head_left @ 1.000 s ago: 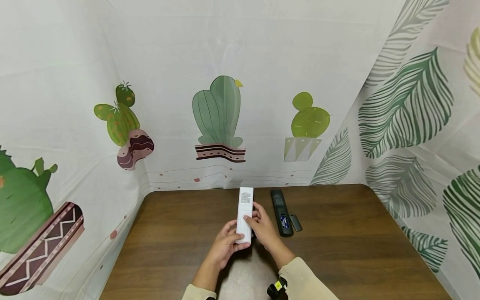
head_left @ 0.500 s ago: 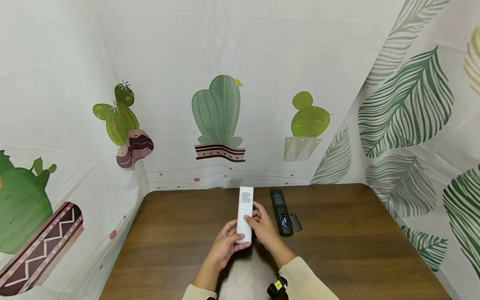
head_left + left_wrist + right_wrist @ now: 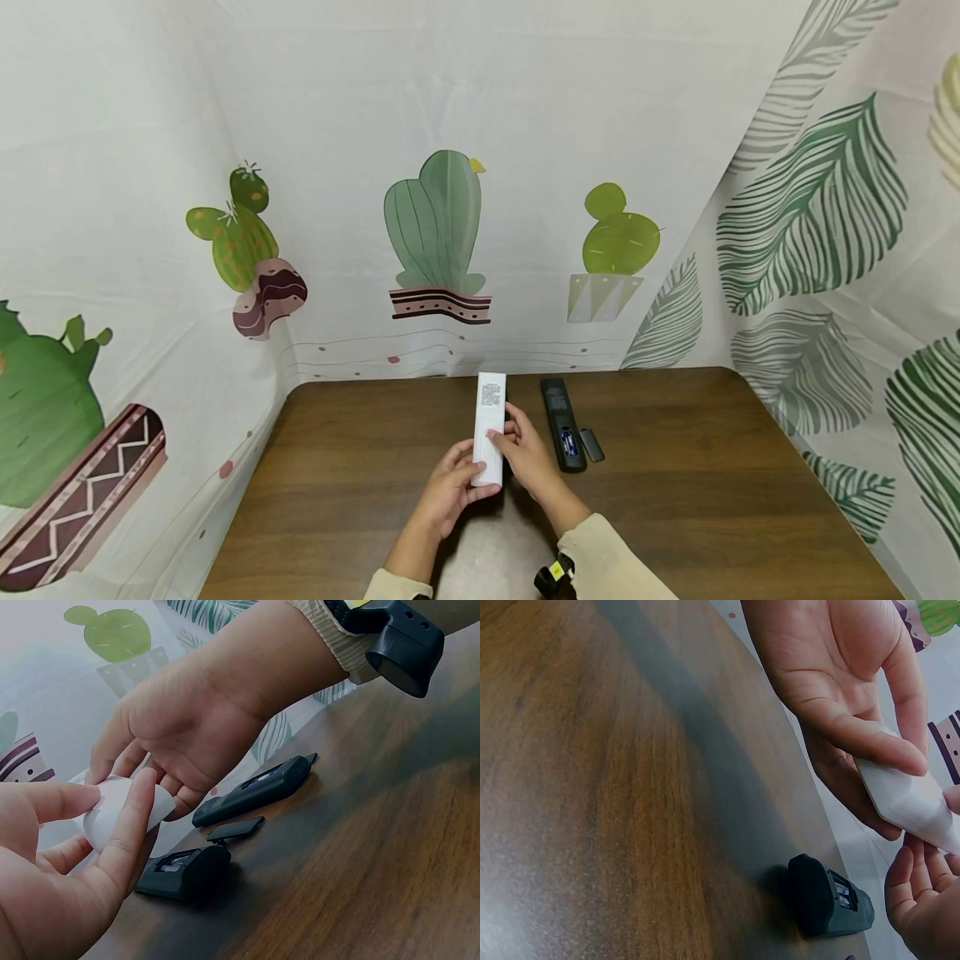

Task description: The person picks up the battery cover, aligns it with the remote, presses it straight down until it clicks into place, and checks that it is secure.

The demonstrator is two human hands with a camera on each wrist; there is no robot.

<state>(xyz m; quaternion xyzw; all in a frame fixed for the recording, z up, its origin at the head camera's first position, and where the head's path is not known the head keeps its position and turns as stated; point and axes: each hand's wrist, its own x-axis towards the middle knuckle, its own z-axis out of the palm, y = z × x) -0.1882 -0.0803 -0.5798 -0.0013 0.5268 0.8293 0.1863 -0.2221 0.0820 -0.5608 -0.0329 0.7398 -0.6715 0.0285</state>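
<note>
A white remote control (image 3: 491, 417), with a printed label on its upper part, is held up in both hands with its back face showing. My left hand (image 3: 444, 493) grips its lower end between thumb and fingers. Higher up, my right hand (image 3: 531, 457) holds its right side, thumb (image 3: 498, 439) lying on the back face. Below the hands is a black remote (image 3: 187, 874) with its battery compartment open, mostly hidden in the head view. To the right lies another black remote (image 3: 557, 408), with blue batteries (image 3: 569, 442) showing in its open compartment.
A loose dark battery cover (image 3: 592, 445) lies right beside the right-hand black remote. Everything rests on a brown wooden table (image 3: 337, 467). White cloth (image 3: 525, 100) printed with cacti and leaves hangs behind the table and along its sides.
My left thumb has slid slightly up the white remote, which has shifted a touch left. The right hand and the black remotes look the same.
</note>
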